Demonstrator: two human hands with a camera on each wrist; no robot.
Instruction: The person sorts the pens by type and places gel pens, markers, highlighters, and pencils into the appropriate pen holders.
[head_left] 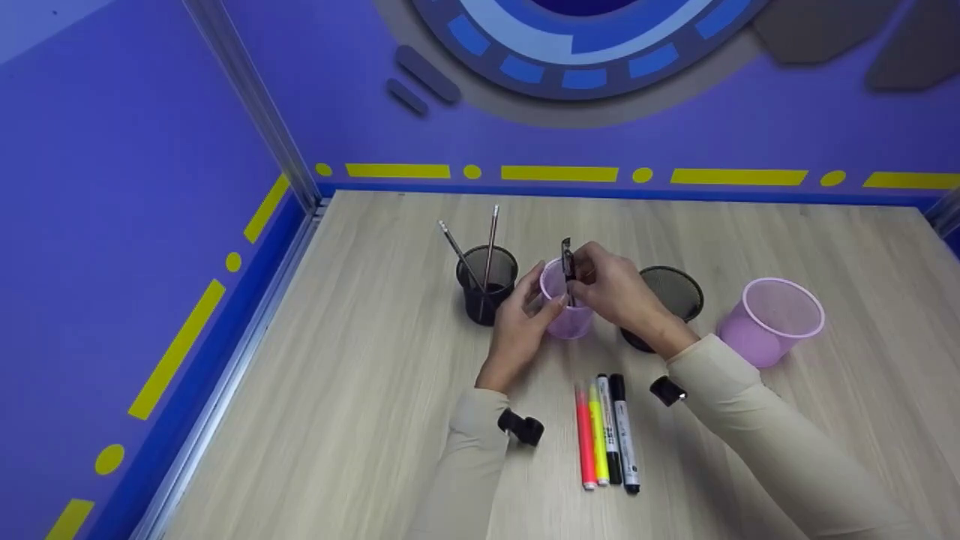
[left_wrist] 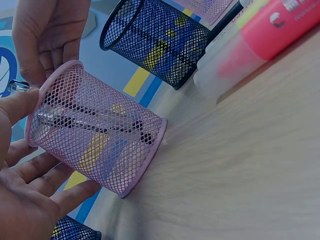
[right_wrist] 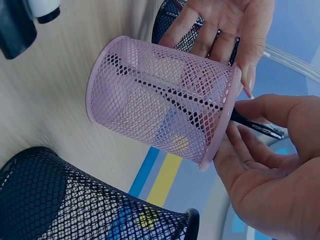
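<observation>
My left hand point(head_left: 517, 336) holds a pink mesh pen cup point(head_left: 571, 327) upright on the table, its thumb at the rim and fingers along the side. Above the same cup, my right hand point(head_left: 619, 291) pinches slim dark pens point(head_left: 567, 256) near the rim. Through the mesh in the right wrist view, two pen shafts point(right_wrist: 172, 91) show inside the cup, their lower ends near its base. The right fingers partly hide the upper part of the pens.
To the left stands a black mesh cup point(head_left: 478, 309) with two pencils point(head_left: 492, 234). Another black mesh cup point(head_left: 679, 289) and a pink one point(head_left: 756, 343) stand rightward. In front lie a pink highlighter point(head_left: 586, 446), a yellow highlighter point(head_left: 598, 442) and two markers point(head_left: 625, 442).
</observation>
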